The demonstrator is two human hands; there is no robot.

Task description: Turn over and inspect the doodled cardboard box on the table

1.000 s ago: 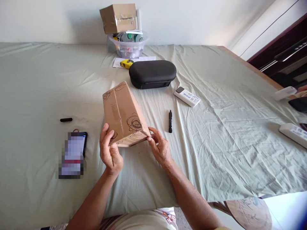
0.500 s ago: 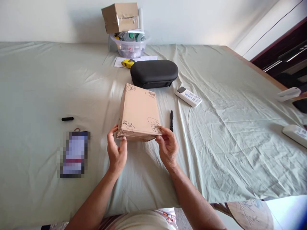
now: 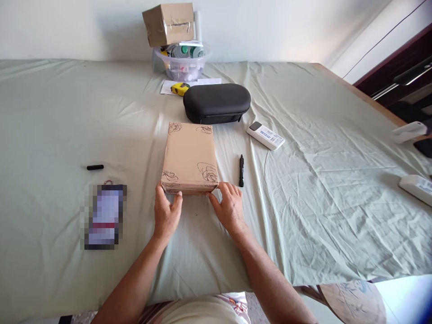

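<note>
A brown cardboard box [image 3: 190, 153] lies flat on the cloth in front of me, with black scribbled swirls at the corners of its top. My left hand [image 3: 168, 215] grips its near left corner, thumb on the front face and fingers along the left side. At the near right corner, my right hand [image 3: 229, 208] holds the box the same way, the thumb at the front edge and the fingers at the side. A black marker [image 3: 241, 171] without its cap lies to the right of the box. The black cap [image 3: 95, 167] lies apart on the left.
Behind the box sits a black zip case [image 3: 218, 102], with a yellow tape measure [image 3: 180, 88] behind it. A white device [image 3: 266, 136] lies to the right and a blurred phone [image 3: 105, 217] to the left. A plastic basin [image 3: 185, 67] with bottles carries another carton [image 3: 168, 24].
Both hands have lowered the box from a tilted pose onto the cloth. It has turned straighter and shifted slightly left, and the right hand moved left with it.
</note>
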